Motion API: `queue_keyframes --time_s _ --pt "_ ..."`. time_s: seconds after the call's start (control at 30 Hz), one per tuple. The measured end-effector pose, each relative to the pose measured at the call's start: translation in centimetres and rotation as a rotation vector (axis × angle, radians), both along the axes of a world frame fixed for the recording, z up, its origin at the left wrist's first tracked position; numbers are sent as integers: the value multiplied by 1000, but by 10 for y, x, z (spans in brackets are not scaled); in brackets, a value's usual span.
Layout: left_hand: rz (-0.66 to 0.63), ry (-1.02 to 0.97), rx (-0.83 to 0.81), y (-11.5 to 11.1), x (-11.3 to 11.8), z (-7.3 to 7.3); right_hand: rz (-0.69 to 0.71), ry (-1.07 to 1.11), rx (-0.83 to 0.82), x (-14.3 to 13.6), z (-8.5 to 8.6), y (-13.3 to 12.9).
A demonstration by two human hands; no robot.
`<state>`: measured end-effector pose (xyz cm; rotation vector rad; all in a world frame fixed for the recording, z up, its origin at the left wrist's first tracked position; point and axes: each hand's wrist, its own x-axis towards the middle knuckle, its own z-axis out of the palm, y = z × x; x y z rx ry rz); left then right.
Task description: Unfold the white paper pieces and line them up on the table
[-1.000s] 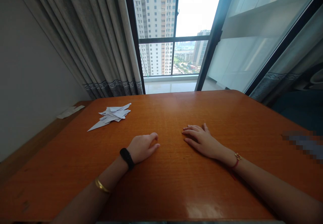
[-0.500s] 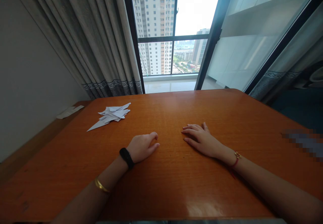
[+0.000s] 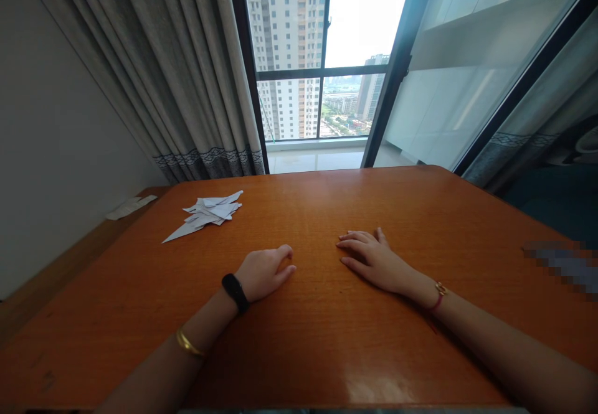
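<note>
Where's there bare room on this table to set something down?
The table is bare between the left hand and right hand, down to its near edge, and beyond the hands along its far edge, right of the paper pile. The pile is crowded; the blurred patch far right can't be judged.

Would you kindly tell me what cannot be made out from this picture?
All in the head view:
Lower sheets of the paper pile: covered by upper ones.
Palm of the left hand: hidden by its back.
Patch at far right: pixelated.
Round-rimmed thing above that: dim, cut off by the edge.
</note>
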<state>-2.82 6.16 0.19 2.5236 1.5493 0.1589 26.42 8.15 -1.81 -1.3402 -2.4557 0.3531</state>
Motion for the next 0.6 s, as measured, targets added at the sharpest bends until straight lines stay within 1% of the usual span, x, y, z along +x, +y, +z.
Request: queue_keyframes --time_s 0.6 --pt "-10 4 14 0 0 -1 1 -4 3 0 0 -1"
